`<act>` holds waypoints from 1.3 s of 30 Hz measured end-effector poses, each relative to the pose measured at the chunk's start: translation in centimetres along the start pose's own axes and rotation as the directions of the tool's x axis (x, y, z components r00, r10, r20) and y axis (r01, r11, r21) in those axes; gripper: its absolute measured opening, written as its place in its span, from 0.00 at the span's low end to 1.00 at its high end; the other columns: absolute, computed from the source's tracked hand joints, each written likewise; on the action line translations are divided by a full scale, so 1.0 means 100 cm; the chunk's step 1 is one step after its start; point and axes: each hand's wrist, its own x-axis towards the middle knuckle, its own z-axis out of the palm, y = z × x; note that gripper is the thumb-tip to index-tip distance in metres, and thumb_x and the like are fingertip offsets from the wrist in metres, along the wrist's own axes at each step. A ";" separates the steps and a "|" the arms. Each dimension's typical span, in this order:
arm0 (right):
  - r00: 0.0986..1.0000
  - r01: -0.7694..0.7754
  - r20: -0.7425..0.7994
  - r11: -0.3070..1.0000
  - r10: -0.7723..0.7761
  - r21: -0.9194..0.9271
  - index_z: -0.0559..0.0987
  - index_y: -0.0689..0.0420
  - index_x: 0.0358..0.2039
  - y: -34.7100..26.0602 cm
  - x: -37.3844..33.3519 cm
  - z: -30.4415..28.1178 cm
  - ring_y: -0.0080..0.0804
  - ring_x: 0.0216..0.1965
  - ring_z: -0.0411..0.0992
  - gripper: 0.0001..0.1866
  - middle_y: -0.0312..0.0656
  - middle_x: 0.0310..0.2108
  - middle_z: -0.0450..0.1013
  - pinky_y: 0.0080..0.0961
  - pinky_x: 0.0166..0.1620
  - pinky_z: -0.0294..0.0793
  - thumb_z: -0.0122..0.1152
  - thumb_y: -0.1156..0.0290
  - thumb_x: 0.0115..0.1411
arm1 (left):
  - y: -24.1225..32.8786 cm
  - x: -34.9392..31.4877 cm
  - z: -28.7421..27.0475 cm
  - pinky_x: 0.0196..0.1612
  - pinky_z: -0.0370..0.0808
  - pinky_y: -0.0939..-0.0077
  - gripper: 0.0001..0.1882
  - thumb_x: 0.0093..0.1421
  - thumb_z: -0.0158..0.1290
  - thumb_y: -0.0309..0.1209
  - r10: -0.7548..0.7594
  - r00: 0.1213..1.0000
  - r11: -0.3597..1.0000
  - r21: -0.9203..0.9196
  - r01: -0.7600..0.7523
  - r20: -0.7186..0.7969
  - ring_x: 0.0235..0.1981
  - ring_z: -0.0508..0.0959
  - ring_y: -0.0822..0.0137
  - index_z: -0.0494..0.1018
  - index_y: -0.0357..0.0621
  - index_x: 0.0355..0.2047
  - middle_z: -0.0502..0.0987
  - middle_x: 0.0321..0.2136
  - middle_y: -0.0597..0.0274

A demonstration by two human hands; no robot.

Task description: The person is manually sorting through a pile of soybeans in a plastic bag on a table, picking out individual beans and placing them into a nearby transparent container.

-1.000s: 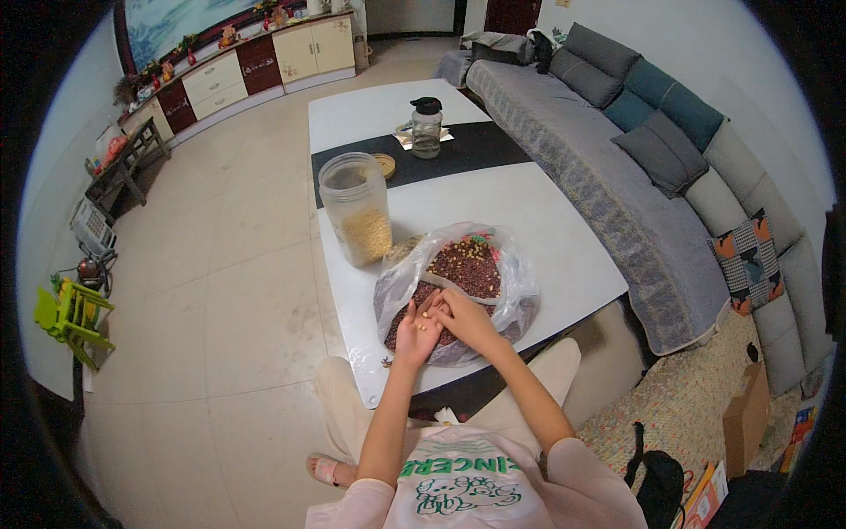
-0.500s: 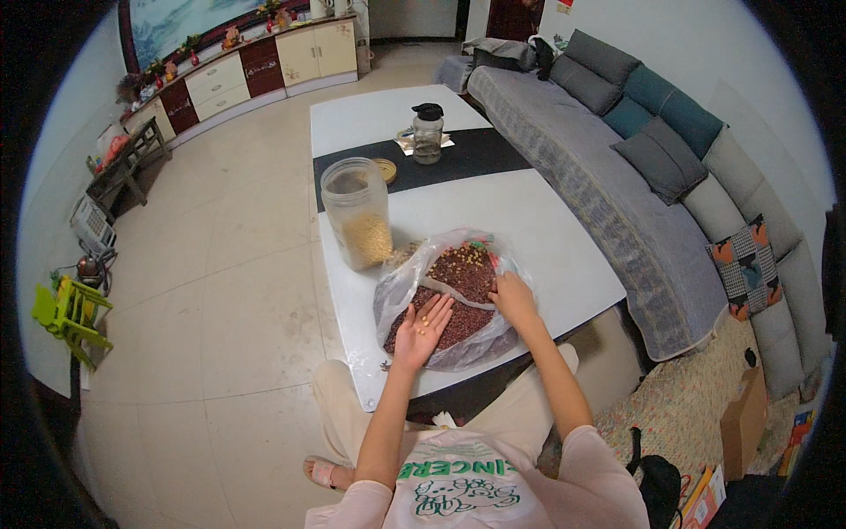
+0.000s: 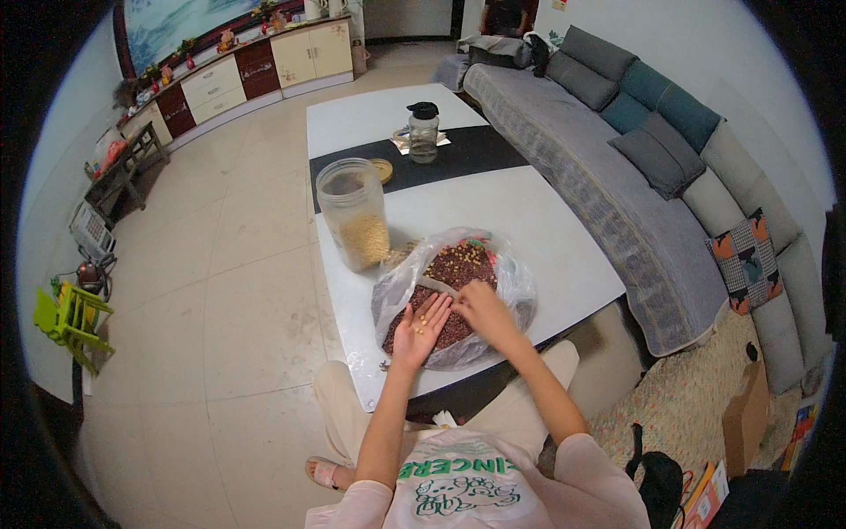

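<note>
Several yellow beans (image 3: 425, 321) lie on the left hand (image 3: 418, 335), open over the near side of the bag (image 3: 522, 291) of red beans (image 3: 455, 331); above it the right hand (image 3: 483, 309) is bunched, its hold unclear; a level, slightly cupped left palm should prevent spills

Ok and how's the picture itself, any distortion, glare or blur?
Head view: corners go black and the cabinet row bows near the rim; head view: light looks soft, no harsh glare on the white tabletop; head view: dark red grains in the plastic bag are too small to separate.
</note>
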 end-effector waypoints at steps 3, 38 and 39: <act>0.994 0.106 -0.020 0.990 -0.104 0.091 0.70 0.62 0.28 -0.024 -0.003 0.023 0.45 0.37 0.65 0.11 0.48 0.30 0.65 0.35 0.40 0.65 0.56 0.67 0.48 | 0.000 0.002 -0.003 0.60 0.51 0.64 0.29 0.60 0.37 0.42 -0.007 1.000 0.998 0.067 0.008 -0.013 0.58 0.53 0.54 0.55 0.28 0.52 0.51 0.57 0.44; 0.969 0.155 -0.127 0.925 -0.210 -0.346 0.74 0.63 0.29 0.049 0.085 0.071 0.43 0.39 0.65 0.08 0.47 0.32 0.69 0.32 0.44 0.65 0.51 0.74 0.48 | -0.002 0.004 -0.002 0.61 0.49 0.60 0.30 0.61 0.34 0.42 0.028 0.998 0.999 -0.042 -0.030 -0.063 0.59 0.50 0.48 0.53 0.22 0.50 0.50 0.56 0.37; 0.965 0.156 -0.158 0.941 -0.211 -0.300 0.73 0.63 0.30 0.049 0.083 0.069 0.44 0.39 0.65 0.08 0.47 0.32 0.68 0.32 0.43 0.65 0.51 0.75 0.48 | -0.002 0.004 -0.001 0.61 0.49 0.60 0.30 0.60 0.35 0.42 0.025 0.998 0.999 -0.043 -0.028 -0.064 0.59 0.50 0.49 0.53 0.22 0.50 0.49 0.56 0.37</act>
